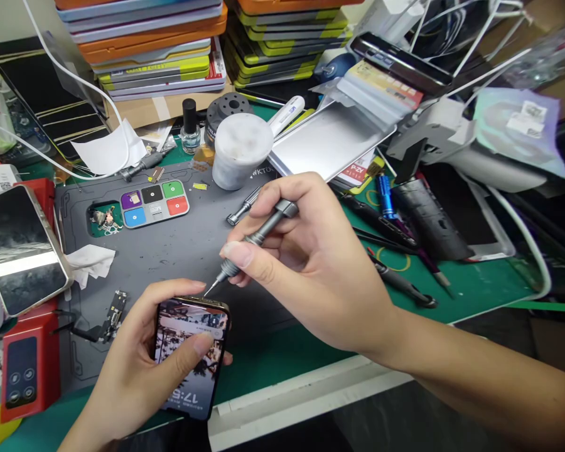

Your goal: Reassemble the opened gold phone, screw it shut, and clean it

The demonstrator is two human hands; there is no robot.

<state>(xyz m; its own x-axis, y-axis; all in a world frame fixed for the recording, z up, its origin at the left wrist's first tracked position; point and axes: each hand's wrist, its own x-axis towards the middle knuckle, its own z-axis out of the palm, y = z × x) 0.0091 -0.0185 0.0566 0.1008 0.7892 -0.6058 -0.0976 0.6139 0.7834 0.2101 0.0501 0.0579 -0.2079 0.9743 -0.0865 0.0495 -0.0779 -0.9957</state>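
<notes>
The person's left hand (139, 355) grips a lit phone (198, 380) above the near side of the desk (480, 292), its thumb lying across the screen, its index finger along the far edge, other fingertips showing past the right side. This hold seems meant to steady the phone while leaving part of that edge bare. The right hand (332, 279) has its fingers closed around a slim screwdriver (270, 226) in a pen-like pinch, probably for fine control of the tip.

The phone's long axis runs away from the person, its far end leaning slightly right; the clock reads upside down — so its top end points toward the person and its bottom edge faces away. The screwdriver slants down and left, its tip at that far edge — whether touching, one cannot tell. Beyond lies a grey mat (169, 260).
</notes>
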